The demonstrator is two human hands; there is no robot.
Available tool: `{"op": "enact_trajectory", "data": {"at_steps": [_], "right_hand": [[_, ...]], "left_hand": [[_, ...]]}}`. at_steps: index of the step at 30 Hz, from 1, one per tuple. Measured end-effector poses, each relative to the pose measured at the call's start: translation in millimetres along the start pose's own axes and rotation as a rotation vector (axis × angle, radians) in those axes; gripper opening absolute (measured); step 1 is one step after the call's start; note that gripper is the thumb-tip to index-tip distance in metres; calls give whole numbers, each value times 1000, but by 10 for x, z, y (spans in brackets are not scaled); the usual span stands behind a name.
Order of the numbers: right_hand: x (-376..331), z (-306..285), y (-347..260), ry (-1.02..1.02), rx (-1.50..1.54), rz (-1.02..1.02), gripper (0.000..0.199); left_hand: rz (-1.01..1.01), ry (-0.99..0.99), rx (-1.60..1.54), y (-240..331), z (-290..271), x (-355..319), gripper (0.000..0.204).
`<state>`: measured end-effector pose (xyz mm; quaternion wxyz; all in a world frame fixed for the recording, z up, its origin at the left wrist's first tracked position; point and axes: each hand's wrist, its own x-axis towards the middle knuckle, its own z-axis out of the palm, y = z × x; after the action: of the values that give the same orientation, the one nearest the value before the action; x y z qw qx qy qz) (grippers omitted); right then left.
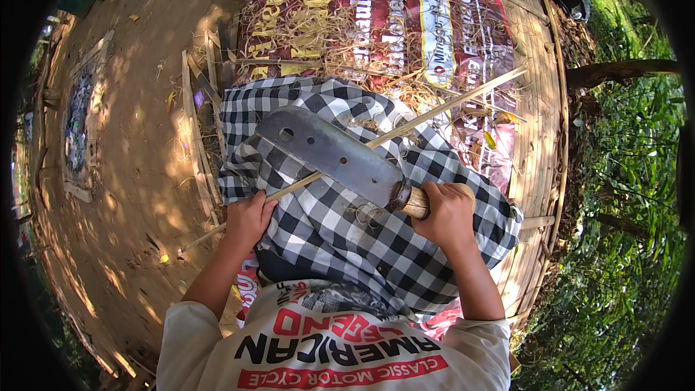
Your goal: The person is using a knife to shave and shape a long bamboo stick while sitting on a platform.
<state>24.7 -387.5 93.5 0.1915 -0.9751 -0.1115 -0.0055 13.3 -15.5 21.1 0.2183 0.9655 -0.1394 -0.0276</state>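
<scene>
My right hand point(445, 216) is wrapped round the wooden handle of a broad machete point(340, 156), whose dark blade has several round holes and points up to the left. A long thin bamboo strip point(449, 104) runs slantwise from lower left to upper right, passing beneath the blade. My left hand point(248, 219) grips this strip near its lower part, left of the blade. Under both lies a black-and-white checkered cloth point(311, 224) spread over my lap. Whether the blade's edge touches the strip is hard to make out.
Curly shavings point(318, 14) cover a dark red printed banner point(478, 7) ahead, laid on a bamboo slat platform point(539, 101). Bamboo pieces point(199, 137) lie at its left edge. Bare earth ground point(137, 123) stretches left; green plants point(615, 246) grow to the right.
</scene>
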Motion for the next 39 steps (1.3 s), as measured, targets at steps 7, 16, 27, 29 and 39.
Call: {"op": "enact_trajectory", "data": {"at_steps": [7,16,27,29,39], "right_hand": [[-49,-207,325,17,-149,-17,27],[-184,-515,650,108,-329,109,24],[-293,-454,474,138,-161,319,24],[-157,-257,295,82,-125,177,25],[50,-401,727,76,-210,75,33]], "left_hand": [[6,-1,1,30,-26,41,32],[5,25,29,18,-6,17,34],[-1,30,42,87,-52,52,35],[-8,23,43,106,-63,58,34],[32,35,50,-24,12,2,35]]}}
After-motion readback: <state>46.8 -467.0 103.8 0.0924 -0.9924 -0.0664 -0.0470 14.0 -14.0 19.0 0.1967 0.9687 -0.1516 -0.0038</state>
